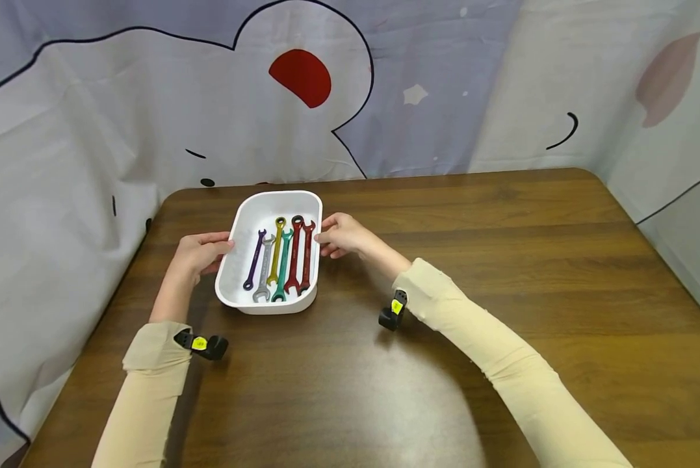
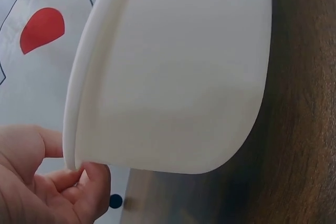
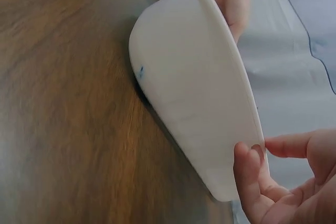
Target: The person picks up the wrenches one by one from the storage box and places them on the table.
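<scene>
A white plastic tray (image 1: 246, 221) lies between both hands at the table's far left. My left hand (image 1: 196, 255) pinches its left rim, thumb over the edge and fingers below. At the opposite rim, my right hand (image 1: 342, 235) grips the same way; the right wrist view shows the fingertips (image 3: 247, 169) against the tray's outer wall (image 3: 184, 66). Inside lie several combination wrenches side by side: a purple wrench (image 1: 254, 260), a silver wrench (image 1: 264, 268), a yellow wrench (image 1: 276, 250), a green wrench (image 1: 283, 265) and two red wrenches (image 1: 294, 253). The wrist views hide them behind the tray wall.
The brown wooden table (image 1: 502, 260) stretches right and toward me. A printed curtain (image 1: 151, 97) hangs along its back and left edges. Each sleeve cuff carries a small black camera, the left camera (image 1: 209, 346) and the right camera (image 1: 392, 315).
</scene>
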Available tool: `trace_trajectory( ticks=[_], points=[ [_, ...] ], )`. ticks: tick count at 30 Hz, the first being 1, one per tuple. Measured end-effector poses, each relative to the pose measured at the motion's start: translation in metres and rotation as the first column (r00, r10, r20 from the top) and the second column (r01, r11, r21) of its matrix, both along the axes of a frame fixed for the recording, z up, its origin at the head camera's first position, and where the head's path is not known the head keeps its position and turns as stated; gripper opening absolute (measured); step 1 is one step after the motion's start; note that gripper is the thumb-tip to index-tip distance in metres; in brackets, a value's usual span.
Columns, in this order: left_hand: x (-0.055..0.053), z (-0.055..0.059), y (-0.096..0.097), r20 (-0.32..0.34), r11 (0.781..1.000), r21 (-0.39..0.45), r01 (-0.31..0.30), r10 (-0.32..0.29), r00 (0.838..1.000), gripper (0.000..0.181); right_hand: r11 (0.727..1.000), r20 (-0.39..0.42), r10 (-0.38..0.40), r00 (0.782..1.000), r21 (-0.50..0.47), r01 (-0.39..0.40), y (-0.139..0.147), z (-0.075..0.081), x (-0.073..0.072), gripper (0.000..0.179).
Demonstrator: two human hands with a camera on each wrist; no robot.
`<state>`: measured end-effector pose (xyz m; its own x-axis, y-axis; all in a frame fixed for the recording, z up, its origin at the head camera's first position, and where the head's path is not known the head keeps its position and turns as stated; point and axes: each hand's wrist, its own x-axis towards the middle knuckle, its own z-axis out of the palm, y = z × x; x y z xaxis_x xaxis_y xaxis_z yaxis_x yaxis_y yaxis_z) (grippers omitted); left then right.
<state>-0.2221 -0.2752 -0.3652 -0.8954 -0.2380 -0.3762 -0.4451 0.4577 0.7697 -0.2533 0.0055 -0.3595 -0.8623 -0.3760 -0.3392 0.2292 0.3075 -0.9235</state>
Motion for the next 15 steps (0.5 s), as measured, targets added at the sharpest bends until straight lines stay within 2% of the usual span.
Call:
trace_trajectory(
  ticks=[4,8,10,12,15],
  points=[
    [-0.013,-0.016,-0.011,0.001,0.999,-0.022,-0.048,0.048,0.999,0.050,0.998,-0.052,0.028,0.998,0.059,-0.025,0.001,0.002,-0.002,0.040],
    [-0.011,-0.014,-0.012,-0.005,0.999,-0.016,-0.044,0.044,0.999,0.052,0.995,-0.067,0.059,0.996,0.087,-0.053,0.000,0.003,-0.003,0.041],
    [-0.012,-0.018,-0.013,-0.011,0.998,-0.020,-0.065,0.065,0.998,0.050,0.992,-0.072,0.074,0.995,0.107,-0.066,-0.001,0.003,-0.004,0.042],
    [-0.018,-0.029,-0.019,-0.012,0.996,-0.019,-0.083,0.083,0.996,0.049,0.987,-0.083,0.086,0.993,0.140,-0.073,0.000,0.004,-0.005,0.044],
    [-0.033,-0.059,-0.035,-0.054,0.994,-0.029,-0.106,0.105,0.993,0.049,0.975,-0.133,0.099,0.986,0.213,-0.069,0.002,0.008,-0.006,0.044]
  ],
)
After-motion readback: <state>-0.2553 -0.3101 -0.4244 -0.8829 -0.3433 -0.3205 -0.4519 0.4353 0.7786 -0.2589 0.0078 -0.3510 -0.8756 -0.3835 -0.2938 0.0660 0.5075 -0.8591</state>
